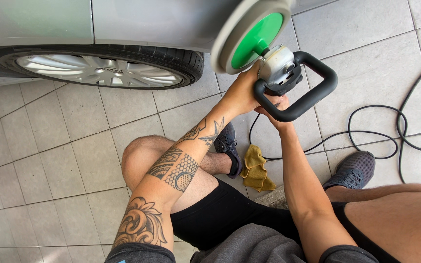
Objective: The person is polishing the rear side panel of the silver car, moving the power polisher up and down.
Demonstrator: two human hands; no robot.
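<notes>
Between both hands [257, 100], fingers [264, 103] wrap polisher [278, 68] handle.

Polisher [278, 68] sits top centre, its pad [249, 34] against car body [147, 19]. Left hand [242, 92] on polisher's left side, right hand [274, 114] just below, at loop handle [313, 92]. Wheel [98, 68] to the left. Cloth [257, 168] on floor [64, 156] btwn the feet. Cable [391, 136] coils on the right.
</notes>
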